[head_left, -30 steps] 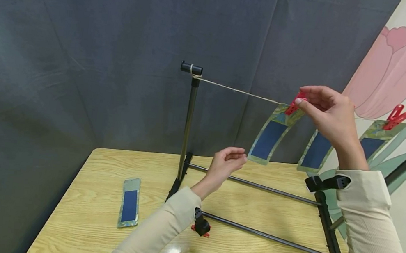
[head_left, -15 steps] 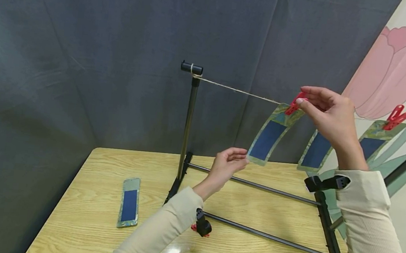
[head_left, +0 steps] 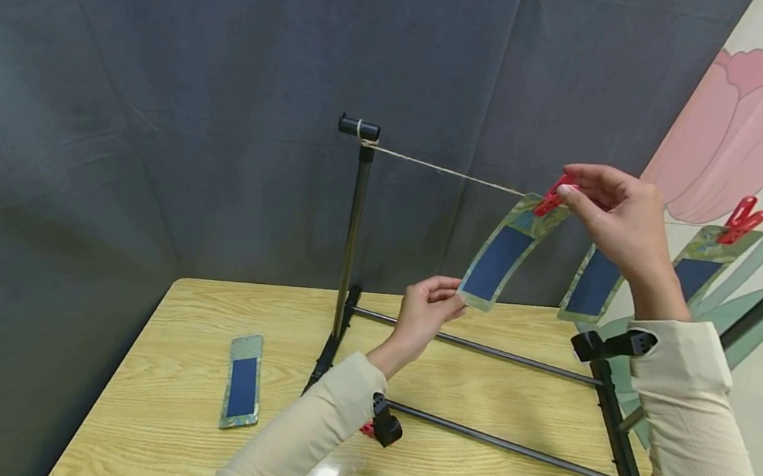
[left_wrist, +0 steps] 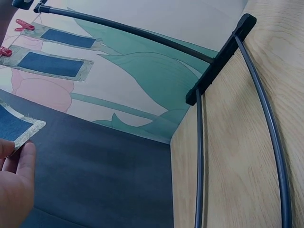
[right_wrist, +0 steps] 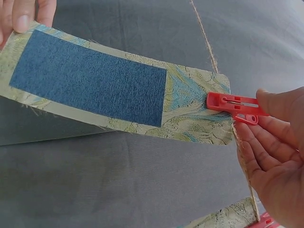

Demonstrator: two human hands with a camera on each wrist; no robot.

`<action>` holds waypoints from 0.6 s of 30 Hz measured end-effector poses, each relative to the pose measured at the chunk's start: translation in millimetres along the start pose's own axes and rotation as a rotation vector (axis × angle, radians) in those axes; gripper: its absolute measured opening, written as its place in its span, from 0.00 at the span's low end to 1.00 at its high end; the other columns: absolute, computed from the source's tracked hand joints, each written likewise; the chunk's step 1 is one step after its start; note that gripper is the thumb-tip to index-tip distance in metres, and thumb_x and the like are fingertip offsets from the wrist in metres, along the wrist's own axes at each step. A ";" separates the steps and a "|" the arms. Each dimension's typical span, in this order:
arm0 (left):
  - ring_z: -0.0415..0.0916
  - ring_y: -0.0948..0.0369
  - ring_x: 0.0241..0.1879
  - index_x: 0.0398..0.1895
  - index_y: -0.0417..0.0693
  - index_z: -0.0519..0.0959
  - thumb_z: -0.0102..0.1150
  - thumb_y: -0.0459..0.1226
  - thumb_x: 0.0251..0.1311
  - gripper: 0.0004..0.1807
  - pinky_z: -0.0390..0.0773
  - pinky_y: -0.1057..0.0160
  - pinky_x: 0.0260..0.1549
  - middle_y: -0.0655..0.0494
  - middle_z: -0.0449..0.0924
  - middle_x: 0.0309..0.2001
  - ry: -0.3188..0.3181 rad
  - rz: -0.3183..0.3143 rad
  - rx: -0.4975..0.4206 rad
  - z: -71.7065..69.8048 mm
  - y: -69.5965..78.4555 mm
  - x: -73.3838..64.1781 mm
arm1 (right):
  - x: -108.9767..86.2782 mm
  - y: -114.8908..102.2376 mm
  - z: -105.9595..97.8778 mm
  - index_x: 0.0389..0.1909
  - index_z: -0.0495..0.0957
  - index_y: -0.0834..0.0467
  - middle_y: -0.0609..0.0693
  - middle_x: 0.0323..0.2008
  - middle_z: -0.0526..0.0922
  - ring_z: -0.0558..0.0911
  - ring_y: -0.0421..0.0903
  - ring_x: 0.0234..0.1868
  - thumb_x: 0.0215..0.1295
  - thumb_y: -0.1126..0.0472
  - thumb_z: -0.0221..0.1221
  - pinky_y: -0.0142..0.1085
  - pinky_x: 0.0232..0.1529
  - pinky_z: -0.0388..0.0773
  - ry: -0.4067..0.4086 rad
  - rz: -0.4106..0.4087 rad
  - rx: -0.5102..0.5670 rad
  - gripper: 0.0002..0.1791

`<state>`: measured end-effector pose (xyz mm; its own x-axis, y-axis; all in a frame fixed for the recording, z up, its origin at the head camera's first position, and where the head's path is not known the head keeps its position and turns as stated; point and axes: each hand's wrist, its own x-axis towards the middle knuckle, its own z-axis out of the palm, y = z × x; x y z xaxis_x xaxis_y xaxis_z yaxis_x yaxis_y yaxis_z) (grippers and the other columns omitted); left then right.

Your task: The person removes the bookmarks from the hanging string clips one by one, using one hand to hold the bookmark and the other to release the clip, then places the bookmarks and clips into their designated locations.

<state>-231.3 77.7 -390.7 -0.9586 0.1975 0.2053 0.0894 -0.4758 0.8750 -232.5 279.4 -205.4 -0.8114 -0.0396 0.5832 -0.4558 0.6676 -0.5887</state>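
Note:
A green patterned fabric strip with a dark blue panel (head_left: pixel 496 262) hangs from the twine (head_left: pixel 444 169), its lower end swung left. My right hand (head_left: pixel 624 217) pinches the handles of the red clothespin (right_wrist: pixel 232 105) that clamps the strip's top to the twine. With thumb and fingers, my left hand (head_left: pixel 418 319) pinches the strip's lower corner, plain in the left wrist view, where the strip's end (left_wrist: pixel 23 128) shows. Two similar strips hang to the right: one strip (head_left: pixel 593 287) partly behind my right hand, the other strip (head_left: pixel 704 256) under a red clothespin (head_left: pixel 742 222).
A black stand's left post (head_left: pixel 353 243) carries the twine, with lower bars (head_left: pixel 507 441) above the wooden table (head_left: pixel 148 400). A further fabric strip (head_left: pixel 244 382) lies on the table at left. Something red (head_left: pixel 368 428) lies partly behind my left wrist camera.
My left hand has come to the strip's lower corner and now pinches it. The strip's lower end has shifted slightly left. The right hand stays on the clothespin.

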 end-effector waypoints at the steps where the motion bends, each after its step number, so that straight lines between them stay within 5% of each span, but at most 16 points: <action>1: 0.81 0.52 0.36 0.47 0.28 0.79 0.59 0.20 0.59 0.12 0.83 0.59 0.41 0.46 0.80 0.33 0.004 -0.001 -0.005 0.2 -0.5 0.3 | -0.1 0.1 0.3 0.55 0.80 0.61 0.36 0.38 0.82 0.81 0.30 0.36 0.66 0.58 0.63 0.18 0.35 0.75 0.000 0.000 -0.005 0.18; 18: 0.82 0.42 0.39 0.45 0.28 0.79 0.59 0.20 0.57 0.11 0.83 0.60 0.40 0.38 0.83 0.36 0.035 0.036 -0.038 2.1 -3.4 0.2 | -0.5 1.4 7.1 0.51 0.81 0.60 0.32 0.35 0.81 0.79 0.32 0.32 0.67 0.60 0.62 0.20 0.32 0.72 0.067 -0.086 -0.067 0.14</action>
<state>-231.3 81.2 -392.7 -0.9639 0.1498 0.2200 0.1140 -0.5144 0.8499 -235.3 275.1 -210.4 -0.7431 -0.0508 0.6673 -0.4952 0.7123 -0.4973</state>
